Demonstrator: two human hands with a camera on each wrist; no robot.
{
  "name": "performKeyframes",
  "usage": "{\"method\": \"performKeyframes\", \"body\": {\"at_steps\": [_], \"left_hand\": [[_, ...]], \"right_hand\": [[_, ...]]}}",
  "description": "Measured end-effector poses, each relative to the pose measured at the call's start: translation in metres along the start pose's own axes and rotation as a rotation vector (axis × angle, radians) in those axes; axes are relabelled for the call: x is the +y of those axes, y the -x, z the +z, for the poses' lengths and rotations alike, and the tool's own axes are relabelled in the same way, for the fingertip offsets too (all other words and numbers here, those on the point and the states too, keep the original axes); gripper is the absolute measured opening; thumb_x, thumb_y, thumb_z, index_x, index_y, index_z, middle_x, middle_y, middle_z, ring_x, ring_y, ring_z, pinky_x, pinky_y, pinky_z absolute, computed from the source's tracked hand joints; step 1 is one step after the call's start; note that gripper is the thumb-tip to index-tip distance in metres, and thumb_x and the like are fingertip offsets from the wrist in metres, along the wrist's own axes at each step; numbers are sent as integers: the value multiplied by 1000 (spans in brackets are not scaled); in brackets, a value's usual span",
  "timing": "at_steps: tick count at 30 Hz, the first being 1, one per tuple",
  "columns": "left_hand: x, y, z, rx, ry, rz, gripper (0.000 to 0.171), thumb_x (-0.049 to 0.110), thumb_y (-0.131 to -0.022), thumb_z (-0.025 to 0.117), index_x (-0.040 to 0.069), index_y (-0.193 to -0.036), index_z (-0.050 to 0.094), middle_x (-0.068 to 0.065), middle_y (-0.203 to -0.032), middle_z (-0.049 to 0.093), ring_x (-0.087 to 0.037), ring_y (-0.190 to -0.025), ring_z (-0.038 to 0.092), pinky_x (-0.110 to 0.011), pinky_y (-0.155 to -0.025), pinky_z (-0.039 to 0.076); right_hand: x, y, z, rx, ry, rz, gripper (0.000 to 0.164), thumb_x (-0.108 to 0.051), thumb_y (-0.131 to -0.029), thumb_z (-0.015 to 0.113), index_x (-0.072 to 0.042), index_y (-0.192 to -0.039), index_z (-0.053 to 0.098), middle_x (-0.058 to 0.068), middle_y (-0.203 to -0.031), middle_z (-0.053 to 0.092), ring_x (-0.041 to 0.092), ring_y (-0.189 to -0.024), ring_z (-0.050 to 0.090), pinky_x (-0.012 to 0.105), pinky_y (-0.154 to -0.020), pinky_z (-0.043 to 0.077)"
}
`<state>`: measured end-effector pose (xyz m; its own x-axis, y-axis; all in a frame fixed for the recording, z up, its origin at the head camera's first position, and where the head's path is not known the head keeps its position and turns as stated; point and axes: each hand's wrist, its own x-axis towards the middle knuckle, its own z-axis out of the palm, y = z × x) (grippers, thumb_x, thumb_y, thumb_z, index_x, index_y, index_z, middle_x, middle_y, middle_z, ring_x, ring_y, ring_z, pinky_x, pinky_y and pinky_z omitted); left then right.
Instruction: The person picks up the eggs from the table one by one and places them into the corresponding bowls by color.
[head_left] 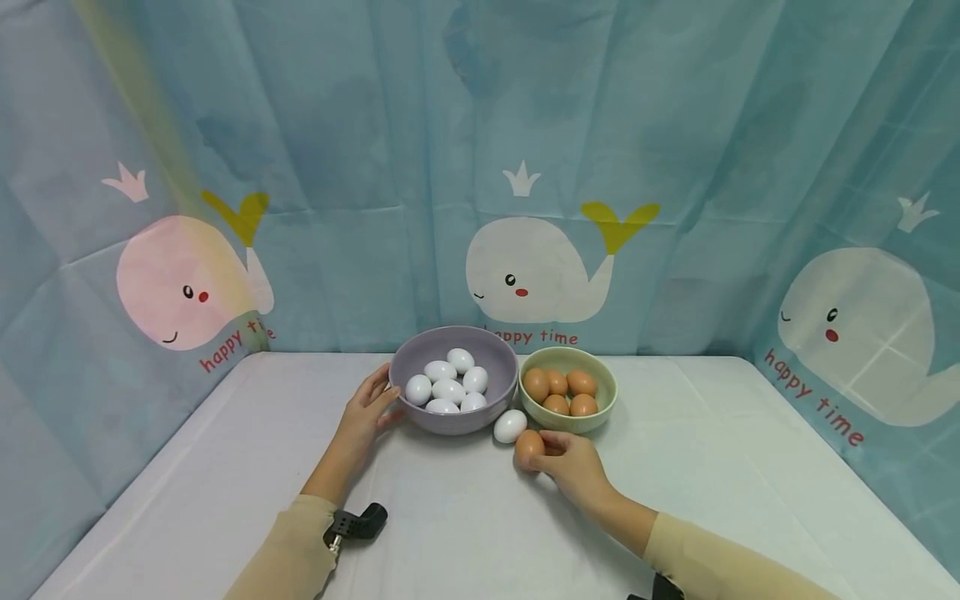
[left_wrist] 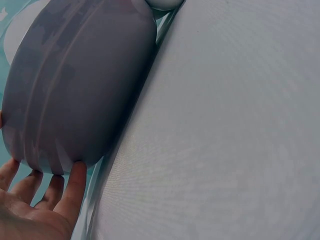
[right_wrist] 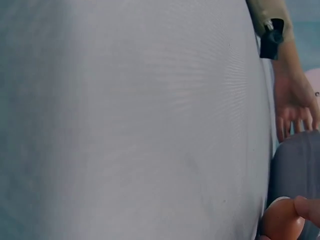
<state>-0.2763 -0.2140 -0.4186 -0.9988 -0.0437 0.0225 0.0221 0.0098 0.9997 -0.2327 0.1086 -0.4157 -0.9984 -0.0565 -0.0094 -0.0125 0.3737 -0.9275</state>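
A brown egg (head_left: 529, 450) is pinched between the thumb and fingers of my right hand (head_left: 576, 472), low over the table in front of the bowls. In the right wrist view the same egg (right_wrist: 283, 220) shows at the bottom right, with part of the hand cut off. Just beyond it lies a white egg (head_left: 511, 426), outside the bowls. My left hand (head_left: 365, 410) rests against the left side of a purple bowl (head_left: 454, 423) holding several white eggs. The left wrist view shows fairly straight fingers (left_wrist: 74, 192) touching the bowl's outer wall with their tips.
A smaller green bowl (head_left: 567, 422) with several brown eggs stands right beside the purple one. Both are near the back edge of the white-covered table (head_left: 450, 517). Behind hangs a blue curtain (head_left: 360, 275) printed with whales.
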Motion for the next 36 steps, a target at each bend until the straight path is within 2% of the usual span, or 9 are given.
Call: {"method": "performKeyframes", "body": {"at_steps": [11,19,25,30,36], "left_hand": [[-1,0,0,-1,9,4,63,22,-105,51,15,-159,22,-6,-168,17,-26,-154,23,-47,-116,41],[-1,1,0,7,0,-5,62,23,-104,51,15,-159,22,-5,-168,18,-26,-153,24,-46,-115,43],[-2,0,-2,1,7,-7,62,21,-105,50,15,-159,21,-5,-168,18,-25,-153,24,-46,-115,42],[-3,-1,-2,3,-3,-17,62,23,-104,52,17,-159,22,-3,-167,19,-22,-153,25,-45,-115,43],[-3,-1,-2,1,-2,-13,63,23,-105,51,16,-159,21,-4,-168,18,-24,-154,24,-46,-116,41]], "right_hand": [[-11,9,-11,-18,-34,27,56,-17,-76,85,5,-123,66,17,-122,71,25,-114,66,41,-99,55],[-26,10,-25,-49,-58,30,48,-20,-76,86,-3,-119,71,9,-116,74,18,-107,69,37,-95,57],[-35,15,-42,-90,-54,29,54,-27,-81,83,-2,-126,67,11,-122,72,18,-111,68,39,-98,56],[-42,12,-56,-85,-67,13,55,-27,-84,80,-1,-130,64,13,-123,71,19,-114,67,35,-98,56],[-49,1,-70,-72,-54,7,57,-29,-87,77,-2,-135,60,13,-131,67,20,-122,62,24,-96,53]]}}
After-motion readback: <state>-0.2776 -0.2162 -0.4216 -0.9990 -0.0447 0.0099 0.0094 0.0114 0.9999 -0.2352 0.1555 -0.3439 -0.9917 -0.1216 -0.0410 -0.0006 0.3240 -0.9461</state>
